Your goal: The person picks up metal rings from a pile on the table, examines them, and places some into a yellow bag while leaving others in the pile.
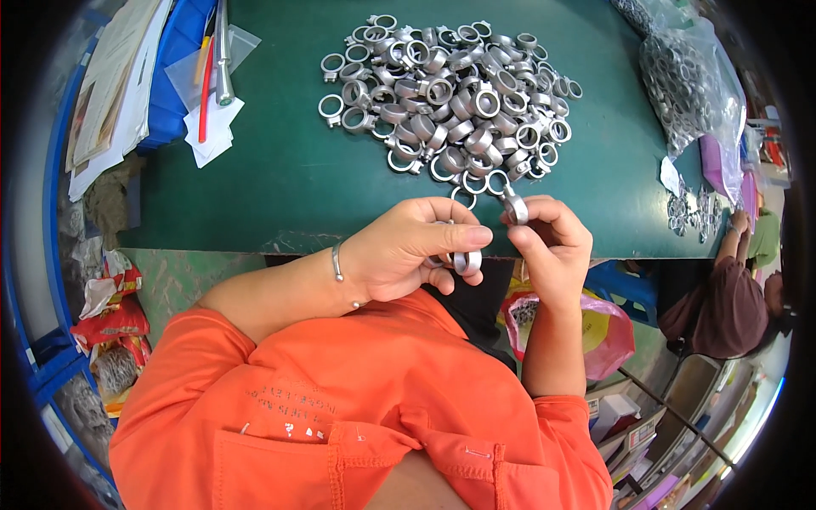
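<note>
My left hand [425, 242] is curled around a few grey metal rings [464, 262] near the table's front edge, thumb laid over them. A single metal ring [515, 209] with a small lug is pinched between thumb and fingers of my right hand [551, 242], just right of the left. Beyond both hands spreads a large heap of similar metal rings [450, 102] on the green table [280, 187]. Several loose rings at the heap's near edge lie close to my fingertips. My left palm is partly hidden, so the exact number of rings in it does not show.
Papers [115, 93], a blue tray [178, 68] and a red pen [203, 106] occupy the left. A clear bag of metal parts [688, 81] stands right. Below the table edge is a pink bag [608, 336]. Another person's sleeve [722, 310] shows at far right.
</note>
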{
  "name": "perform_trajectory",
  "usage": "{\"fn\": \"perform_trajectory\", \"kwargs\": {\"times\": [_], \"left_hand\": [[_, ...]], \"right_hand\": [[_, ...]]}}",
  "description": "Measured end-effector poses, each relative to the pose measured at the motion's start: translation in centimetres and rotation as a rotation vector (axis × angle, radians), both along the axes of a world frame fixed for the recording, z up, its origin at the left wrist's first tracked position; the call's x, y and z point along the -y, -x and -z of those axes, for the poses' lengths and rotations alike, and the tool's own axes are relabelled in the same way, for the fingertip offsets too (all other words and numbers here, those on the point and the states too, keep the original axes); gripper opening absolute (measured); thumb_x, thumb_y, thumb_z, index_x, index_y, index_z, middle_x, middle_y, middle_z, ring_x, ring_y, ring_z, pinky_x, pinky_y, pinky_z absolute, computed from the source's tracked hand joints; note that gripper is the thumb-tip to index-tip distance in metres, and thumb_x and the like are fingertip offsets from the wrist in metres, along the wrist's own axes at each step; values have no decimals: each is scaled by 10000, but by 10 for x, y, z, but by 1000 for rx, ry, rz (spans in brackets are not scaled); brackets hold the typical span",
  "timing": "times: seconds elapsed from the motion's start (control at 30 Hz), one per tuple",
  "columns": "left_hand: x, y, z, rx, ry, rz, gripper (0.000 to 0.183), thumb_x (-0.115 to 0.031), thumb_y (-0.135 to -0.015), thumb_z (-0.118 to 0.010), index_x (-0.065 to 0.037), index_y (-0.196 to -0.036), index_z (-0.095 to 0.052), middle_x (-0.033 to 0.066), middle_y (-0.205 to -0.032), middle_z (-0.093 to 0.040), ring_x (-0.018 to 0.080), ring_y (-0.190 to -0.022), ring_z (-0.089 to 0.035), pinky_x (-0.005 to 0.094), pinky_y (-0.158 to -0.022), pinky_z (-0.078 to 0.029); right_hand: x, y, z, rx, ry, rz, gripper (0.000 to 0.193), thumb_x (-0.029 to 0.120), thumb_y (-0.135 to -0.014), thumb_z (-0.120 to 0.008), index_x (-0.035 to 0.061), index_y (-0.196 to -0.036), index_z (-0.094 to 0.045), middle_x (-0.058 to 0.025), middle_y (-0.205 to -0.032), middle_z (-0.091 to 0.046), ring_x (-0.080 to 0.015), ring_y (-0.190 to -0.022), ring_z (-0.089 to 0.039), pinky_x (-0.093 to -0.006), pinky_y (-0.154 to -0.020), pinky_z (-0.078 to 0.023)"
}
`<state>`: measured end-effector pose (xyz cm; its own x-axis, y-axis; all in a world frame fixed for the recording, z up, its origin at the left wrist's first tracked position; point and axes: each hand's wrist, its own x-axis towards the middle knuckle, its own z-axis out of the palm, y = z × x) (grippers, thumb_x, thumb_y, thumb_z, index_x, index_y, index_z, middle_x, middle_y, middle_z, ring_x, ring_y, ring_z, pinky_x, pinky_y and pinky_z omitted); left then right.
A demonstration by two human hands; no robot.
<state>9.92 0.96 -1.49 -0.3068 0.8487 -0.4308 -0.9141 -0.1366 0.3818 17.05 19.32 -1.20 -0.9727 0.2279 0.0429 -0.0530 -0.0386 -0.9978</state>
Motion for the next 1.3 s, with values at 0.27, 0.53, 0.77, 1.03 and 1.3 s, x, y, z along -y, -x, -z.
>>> {"fn": "perform_trajectory", "kwargs": {"times": [0.27,0.53,0.77,1.03,1.3], "left_hand": [[-6,-4,-9,-449,141,-90,108,-40,-812,-631,26,-895,-618,69,-794,-575,158,-683,-616,202,-449,-469],[-4,-7,3,-1175,132,-202,84,13,-763,-663,5,-844,-641,50,-811,-571,104,-673,-593,192,-506,-452],[2,-4,-6,-408,104,26,256,-93,-836,-556,7,-1069,-524,133,-845,-615,190,-663,-636,227,-469,-499],[-1,-7,15,231,-279,139,256,-276,-908,-495,-48,-902,-611,76,-824,-637,192,-648,-639,250,-433,-490],[-1,-6,-4,100,-55,14,67,-48,-834,-552,-16,-881,-586,163,-901,-595,239,-756,-642,260,-441,-507]], "right_hand": [[6,1,-3,-357,-526,-100,156,-49,-690,-674,-1,-819,-601,-137,-868,-626,-235,-758,-603,-292,-679,-486],[4,-5,-11,162,237,-89,196,42,-904,-491,-44,-1080,-509,-88,-847,-612,-103,-713,-580,-218,-618,-478],[10,-7,-3,-383,55,21,135,-70,-748,-629,10,-839,-568,-168,-954,-612,-270,-919,-603,-343,-762,-501],[-4,7,-23,-354,-734,36,148,-84,-699,-616,-17,-831,-618,-149,-940,-622,-269,-837,-586,-337,-721,-471],[-11,25,12,-181,-1011,275,215,8,-698,-677,20,-903,-612,-115,-873,-559,-274,-800,-532,-351,-742,-429]]}}
